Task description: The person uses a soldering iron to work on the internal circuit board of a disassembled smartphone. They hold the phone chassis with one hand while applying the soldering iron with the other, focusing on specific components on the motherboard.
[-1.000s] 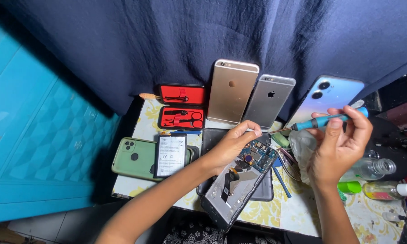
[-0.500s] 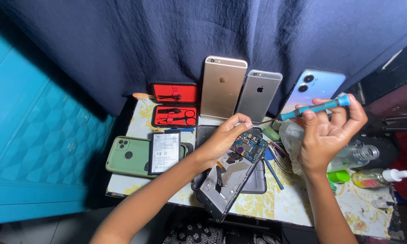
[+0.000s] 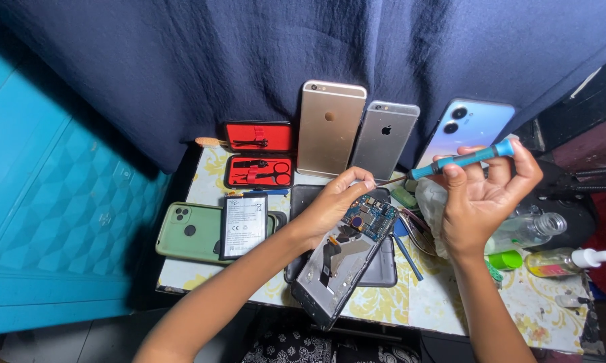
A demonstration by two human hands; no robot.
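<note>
blue-handled screwdriver [image 3: 461, 158] pinched in right hand [image 3: 481, 202]; left hand [image 3: 330, 205] fingertips grip opened phone [image 3: 343, 259]

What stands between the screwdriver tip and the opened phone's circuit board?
Only the left hand: its fingertips pinch at the blue screwdriver tip, above the circuit board of the opened phone. The right hand holds the handle.

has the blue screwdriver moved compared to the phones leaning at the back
Yes. The blue screwdriver sat right of the pale blue phone earlier; now it crosses that phone's lower part, further left.
</note>
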